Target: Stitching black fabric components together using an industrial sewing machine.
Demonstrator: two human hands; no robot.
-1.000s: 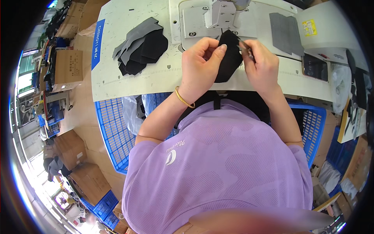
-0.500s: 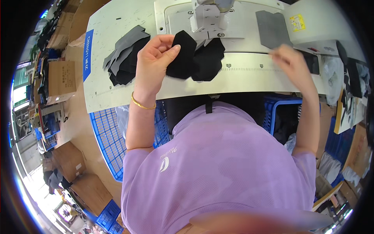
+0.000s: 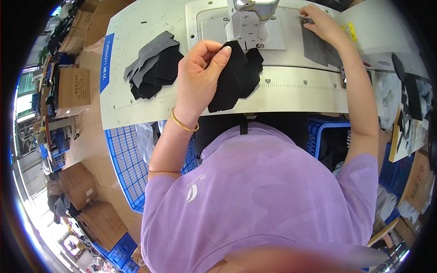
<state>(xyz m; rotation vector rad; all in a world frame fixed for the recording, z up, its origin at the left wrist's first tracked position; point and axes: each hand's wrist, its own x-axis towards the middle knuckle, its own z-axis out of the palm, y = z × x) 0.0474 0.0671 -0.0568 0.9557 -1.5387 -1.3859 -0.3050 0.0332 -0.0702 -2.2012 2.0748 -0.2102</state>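
Observation:
My left hand [image 3: 200,75] pinches the upper edge of a black fabric piece [image 3: 226,88] between thumb and fingers, close in front of the sewing machine head [image 3: 248,25]. Another black fabric piece [image 3: 253,75] shows beside it, partly overlapped, so I cannot tell whether the two are joined. My right hand [image 3: 321,25] reaches to the far edge of a grey fabric piece [image 3: 320,51] lying right of the machine. Its thumb and bent fingers close about that edge. A fanned pile of grey and black fabric pieces [image 3: 154,63] lies on the table to the left.
The white machine table [image 3: 291,100] has a ruler scale along its front and scattered thread bits. Blue plastic baskets [image 3: 125,159] stand below it at the left and right. Cardboard boxes [image 3: 73,91] are on the floor at the left; black strips [image 3: 412,93] hang at the right.
My right hand has moved away from me to the grey piece's far edge. My left hand has shifted right and nearer, drawing the black piece over the other one.

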